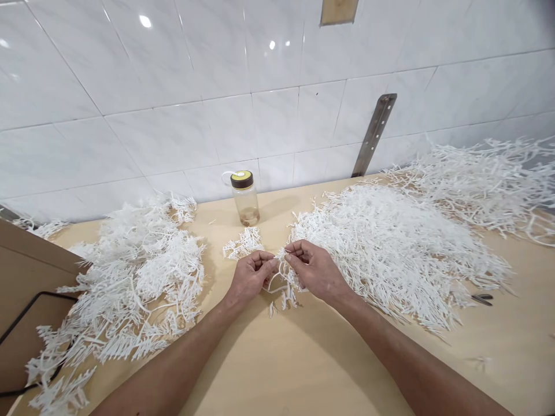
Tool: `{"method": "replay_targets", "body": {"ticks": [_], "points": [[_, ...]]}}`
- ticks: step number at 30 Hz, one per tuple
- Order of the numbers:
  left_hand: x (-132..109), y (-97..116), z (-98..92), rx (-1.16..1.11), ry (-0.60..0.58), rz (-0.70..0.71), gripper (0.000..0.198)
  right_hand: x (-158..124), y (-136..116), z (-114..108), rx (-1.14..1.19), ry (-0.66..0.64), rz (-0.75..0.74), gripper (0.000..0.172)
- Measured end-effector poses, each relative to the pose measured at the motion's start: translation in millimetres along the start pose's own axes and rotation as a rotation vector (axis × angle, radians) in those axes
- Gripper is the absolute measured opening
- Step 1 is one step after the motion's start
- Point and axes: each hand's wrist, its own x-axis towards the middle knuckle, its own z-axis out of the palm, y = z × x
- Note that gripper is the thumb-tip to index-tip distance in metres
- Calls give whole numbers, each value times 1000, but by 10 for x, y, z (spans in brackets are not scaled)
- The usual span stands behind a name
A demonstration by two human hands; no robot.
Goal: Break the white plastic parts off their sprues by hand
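Both hands meet over the middle of the table, fingertips close together. My left hand point(254, 276) pinches a white branching plastic sprig point(282, 271) from the left. From the other side, my right hand point(315, 268) pinches the same sprig near its top. Thin white stems and short tufts hang down below the fingers. Just behind my left hand lies a small bunch of white sprigs point(243, 242). A large heap of white sprigs point(390, 248) begins right beside my right hand. The exact grip point is partly hidden by the fingers.
Another heap of white sprigs point(143, 283) covers the table's left side; long white stems point(485, 179) lie at the back right. A clear bottle point(245, 202) stands near the tiled wall. Small dark snips point(483, 299) lie at right. A brown box point(34, 294) borders the left.
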Motion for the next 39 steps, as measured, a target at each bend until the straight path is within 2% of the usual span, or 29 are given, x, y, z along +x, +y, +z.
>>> {"method": "replay_targets", "body": {"ticks": [4,9,14,20,24,27,32,36,39], "points": [[7,-36,16,-2,24,56,40,-6,-19,-7,43,-69,30,29],[4,-69,20,52,85,148,33,-22,-49,-32,110,-56,64,38],[-29,-87,25,172,142,250,20,-44,-122,-115,80,-53,-15,37],[-106,-52,44,338,149,360,14,-78,-178,-117,-65,-194,25,30],[-124,-29,57,367,173,394,12,-68,-122,-65,-111,-129,13,25],[-125,-21,73,306,171,372,14,-53,-95,-51,-92,-85,2,24],[-100,-20,73,146,144,261,21,-58,-114,-30,-53,-91,-25,23],[-64,22,26,-2,88,154,30,-68,-127,-59,8,-197,-61,25],[-46,66,-10,-66,-42,65,32,-57,-120,-120,70,-288,-87,26]]}}
